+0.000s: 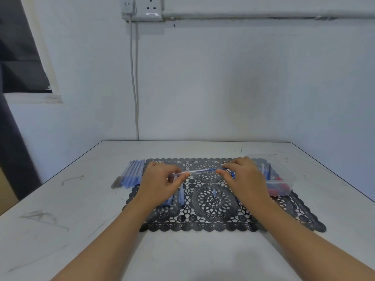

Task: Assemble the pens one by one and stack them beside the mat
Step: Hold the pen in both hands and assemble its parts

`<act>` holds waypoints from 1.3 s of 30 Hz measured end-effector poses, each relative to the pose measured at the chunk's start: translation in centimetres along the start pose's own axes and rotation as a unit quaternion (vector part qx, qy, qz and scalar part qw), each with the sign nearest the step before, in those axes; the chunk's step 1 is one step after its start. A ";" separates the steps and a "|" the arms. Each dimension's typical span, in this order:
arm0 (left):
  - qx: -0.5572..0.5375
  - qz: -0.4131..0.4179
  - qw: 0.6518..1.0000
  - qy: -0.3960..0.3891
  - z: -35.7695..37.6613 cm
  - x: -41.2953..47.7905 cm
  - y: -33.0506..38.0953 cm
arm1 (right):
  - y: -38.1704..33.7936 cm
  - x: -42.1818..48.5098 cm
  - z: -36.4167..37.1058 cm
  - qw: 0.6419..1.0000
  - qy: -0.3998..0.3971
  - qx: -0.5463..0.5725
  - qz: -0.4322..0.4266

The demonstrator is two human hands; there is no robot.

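I saw a pale, scuffed worktop (81,230) carrying a black lace-patterned mat (213,220). Just beside the mat's far left edge lay a row of blue pens (132,175), and a clear plastic tub (284,179) sat over its far right corner.

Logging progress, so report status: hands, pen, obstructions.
Left hand pinches clear end of pen, right hand pinches its blue end, above the mat. Finished pens stacked left of mat. Nothing blocks the way there.
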State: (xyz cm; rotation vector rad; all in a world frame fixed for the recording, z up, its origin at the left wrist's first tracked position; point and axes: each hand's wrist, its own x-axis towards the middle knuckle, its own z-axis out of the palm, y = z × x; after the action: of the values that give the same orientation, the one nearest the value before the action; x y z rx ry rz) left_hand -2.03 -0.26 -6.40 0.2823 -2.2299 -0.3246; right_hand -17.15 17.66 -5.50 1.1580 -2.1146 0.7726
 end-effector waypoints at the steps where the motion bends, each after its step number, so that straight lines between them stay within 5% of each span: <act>1: 0.000 0.000 1.000 -0.001 0.0 0.0 0.0 | -0.2 0.0 0.0 1.000 0.004 0.006 -0.006; 17: -0.016 0.005 1.000 -0.014 0.3 -0.3 1.0 | -1.7 -0.8 -0.2 0.974 0.051 0.156 -0.155; 39: -0.005 0.003 1.000 -0.022 0.0 -0.3 1.0 | -2.2 -0.8 0.0 0.961 0.011 0.277 -0.021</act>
State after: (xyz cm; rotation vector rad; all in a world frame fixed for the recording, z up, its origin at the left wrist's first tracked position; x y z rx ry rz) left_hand -1.96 0.71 -6.27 0.2654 -2.2710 -0.3407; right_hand -14.88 17.03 -5.63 1.4547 -1.8970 1.4073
